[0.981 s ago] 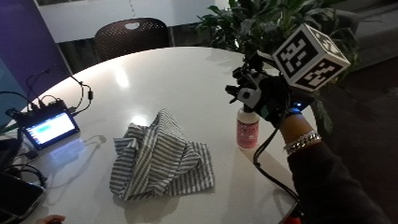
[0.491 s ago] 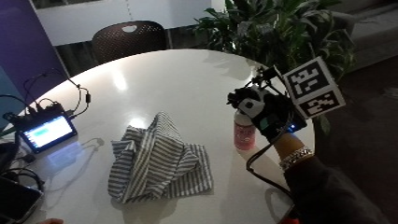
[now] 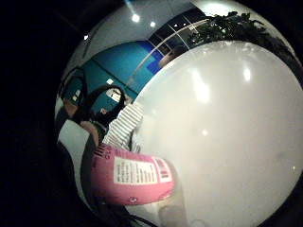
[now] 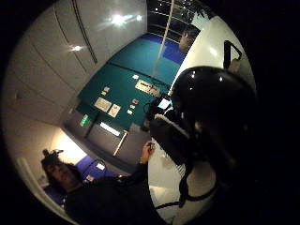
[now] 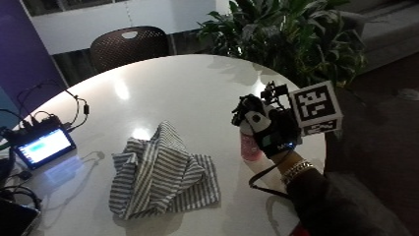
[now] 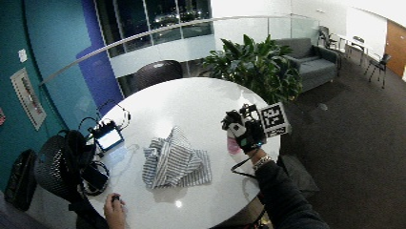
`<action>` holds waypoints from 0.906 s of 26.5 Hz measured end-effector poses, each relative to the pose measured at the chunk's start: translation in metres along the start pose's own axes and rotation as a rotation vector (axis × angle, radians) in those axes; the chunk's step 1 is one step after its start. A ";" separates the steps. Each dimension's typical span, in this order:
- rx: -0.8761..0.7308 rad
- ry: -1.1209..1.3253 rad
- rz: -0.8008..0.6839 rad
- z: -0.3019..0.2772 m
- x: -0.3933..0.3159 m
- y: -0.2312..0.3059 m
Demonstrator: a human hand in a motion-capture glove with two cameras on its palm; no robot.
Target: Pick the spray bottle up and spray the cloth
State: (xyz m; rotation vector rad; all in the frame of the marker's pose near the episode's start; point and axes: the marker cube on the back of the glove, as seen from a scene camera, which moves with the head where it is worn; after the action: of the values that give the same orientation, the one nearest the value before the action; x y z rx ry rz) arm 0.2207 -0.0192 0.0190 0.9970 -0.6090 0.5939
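A pink spray bottle point(image 5: 249, 148) stands near the right edge of the round white table point(image 5: 177, 88). My gloved right hand point(image 5: 267, 129) sits over the bottle's top, fingers curled round its head. The pink body with its white label point(image 3: 133, 180) fills the rim of the little finger side palm view, close to the palm. Whether the bottle's base touches the table cannot be told. A grey-striped cloth point(image 5: 164, 173) lies crumpled on the table to the left of the bottle, with its striped edge point(image 3: 125, 124) showing past the bottle. In the wide view the hand point(image 6: 244, 132) is right of the cloth point(image 6: 172, 162).
A small lit tablet point(image 5: 43, 146) with cables lies at the table's left edge. A dark chair point(image 5: 130, 45) stands at the far side and a large plant point(image 5: 288, 39) behind the right. The person's bare hand point(image 6: 114, 210) rests at the near edge.
The gloved hand has come lower over the bottle's head and its fingers have closed round it. The outside picture has shifted a little. The cloth has not moved.
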 end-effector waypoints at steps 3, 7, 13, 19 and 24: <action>0.046 -0.021 -0.056 0.003 -0.006 -0.004; 0.067 -0.006 -0.100 0.004 -0.011 -0.005; 0.003 0.120 -0.188 -0.005 -0.031 -0.015; -0.084 0.261 -0.280 -0.009 -0.095 -0.042; -0.183 0.327 -0.351 -0.009 -0.124 -0.062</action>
State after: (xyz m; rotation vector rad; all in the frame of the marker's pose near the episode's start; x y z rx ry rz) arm 0.1807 -0.0594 -0.1080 0.7876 -0.1863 0.3693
